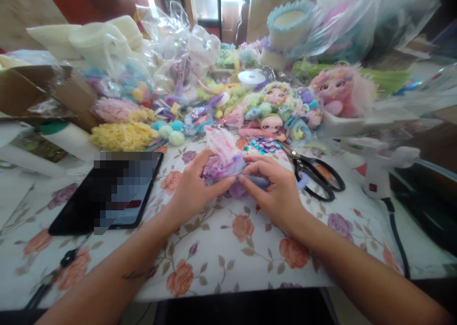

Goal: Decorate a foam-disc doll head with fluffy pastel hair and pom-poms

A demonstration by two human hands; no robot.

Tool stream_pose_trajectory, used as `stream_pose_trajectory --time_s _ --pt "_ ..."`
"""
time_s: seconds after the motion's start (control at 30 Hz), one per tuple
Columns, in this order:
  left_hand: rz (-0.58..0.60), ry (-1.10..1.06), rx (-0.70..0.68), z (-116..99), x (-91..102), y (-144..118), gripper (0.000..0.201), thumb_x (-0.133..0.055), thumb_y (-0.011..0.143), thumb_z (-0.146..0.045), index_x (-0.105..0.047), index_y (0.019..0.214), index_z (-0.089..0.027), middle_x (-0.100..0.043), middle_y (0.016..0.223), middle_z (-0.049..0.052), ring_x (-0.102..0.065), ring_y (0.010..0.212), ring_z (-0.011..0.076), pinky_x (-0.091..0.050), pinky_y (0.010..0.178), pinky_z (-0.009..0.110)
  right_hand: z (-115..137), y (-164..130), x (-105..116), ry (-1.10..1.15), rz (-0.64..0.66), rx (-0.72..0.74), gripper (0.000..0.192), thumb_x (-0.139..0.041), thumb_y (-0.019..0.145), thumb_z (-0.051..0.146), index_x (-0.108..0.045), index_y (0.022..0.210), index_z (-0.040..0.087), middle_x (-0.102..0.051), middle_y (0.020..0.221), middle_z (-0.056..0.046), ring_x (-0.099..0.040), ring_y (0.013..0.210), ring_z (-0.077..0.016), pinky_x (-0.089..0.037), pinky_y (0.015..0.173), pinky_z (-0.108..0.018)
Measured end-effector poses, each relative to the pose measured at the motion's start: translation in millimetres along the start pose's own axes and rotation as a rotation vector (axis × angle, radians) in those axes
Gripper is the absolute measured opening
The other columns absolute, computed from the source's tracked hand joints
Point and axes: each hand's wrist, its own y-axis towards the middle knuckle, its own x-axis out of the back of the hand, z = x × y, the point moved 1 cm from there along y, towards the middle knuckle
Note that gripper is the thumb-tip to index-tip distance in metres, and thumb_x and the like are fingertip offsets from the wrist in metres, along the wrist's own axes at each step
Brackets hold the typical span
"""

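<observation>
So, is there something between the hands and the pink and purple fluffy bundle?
Nothing visible. The left hand and the right hand both grip the fluffy bundle directly, above the flowered tablecloth. The scissors lie apart, to the right.

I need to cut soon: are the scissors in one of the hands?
No, the scissors lie on the tablecloth beside the right hand.

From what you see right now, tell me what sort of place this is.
Probably a home craft table: a floral tablecloth, black scissors, a glue gun, and both hands working a pink-purple tulle puff.
</observation>
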Motion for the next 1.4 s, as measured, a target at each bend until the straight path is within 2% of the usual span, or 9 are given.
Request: stream_pose_trajectory --time_s 0.3,0.6,0.73,1.03,1.4 --pt "-0.003 -0.018 -0.024 1.5 -1.0 -1.0 0.025 -0.073 0.075 -0.029 -0.055 0.09 -0.021 -0.064 0.089 -0.001 -0.06 0.083 0.017 -0.051 0.076 0.028 1.2 -1.8 -2.1 -0.002 -0.012 -0.018 0.007 -0.067 0.086 0.021 -0.065 0.08 0.022 -0.072 0.11 -0.008 -0.068 0.106 -0.0242 -0.055 0.078 -0.035" --pt "0.023 -0.02 0.035 3.9 -1.4 -0.3 0.031 -0.074 0.071 -0.033 -0.053 0.091 -0.022 -0.064 0.091 0.001 -0.062 0.089 0.0204 -0.052 0.079 0.032 1.2 -1.6 -4.3 0.01 -0.016 -0.051 0.009 -0.067 0.085 0.021 -0.062 0.077 0.023 -0.071 0.105 -0.007 -0.067 0.101 -0.0229 -0.054 0.074 -0.033" --pt "0.023 -0.04 0.044 4.3 -1.6 -0.3 0.03 -0.074 0.072 -0.032 -0.054 0.092 -0.022 -0.064 0.09 0.0 -0.062 0.086 0.0191 -0.052 0.077 0.031 0.6 -1.4 -4.7 0.043 -0.024 -0.061 0.01 -0.067 0.084 0.019 -0.062 0.076 0.022 -0.069 0.1 -0.006 -0.066 0.101 -0.0227 -0.052 0.073 -0.032" --pt "0.009 -0.048 0.031 1.1 -1.8 0.0 0.028 -0.073 0.07 -0.028 -0.054 0.09 -0.023 -0.065 0.088 -0.001 -0.063 0.084 0.0183 -0.054 0.075 0.029 0.0 -1.0 -4.7 0.075 -0.023 -0.086 0.014 -0.069 0.082 0.017 -0.06 0.072 0.022 -0.068 0.097 -0.005 -0.065 0.099 -0.0213 -0.051 0.081 -0.034" --pt "0.002 -0.054 0.006 0.6 -2.6 -0.1 0.029 -0.072 0.07 -0.026 -0.058 0.094 -0.022 -0.068 0.091 0.0 -0.064 0.085 0.0187 -0.054 0.075 0.03 -1.6 0.5 -5.3 0.154 -0.028 -0.16 0.014 -0.071 0.079 0.018 -0.062 0.07 0.022 -0.067 0.096 -0.005 -0.065 0.095 -0.0204 -0.054 0.08 -0.033"
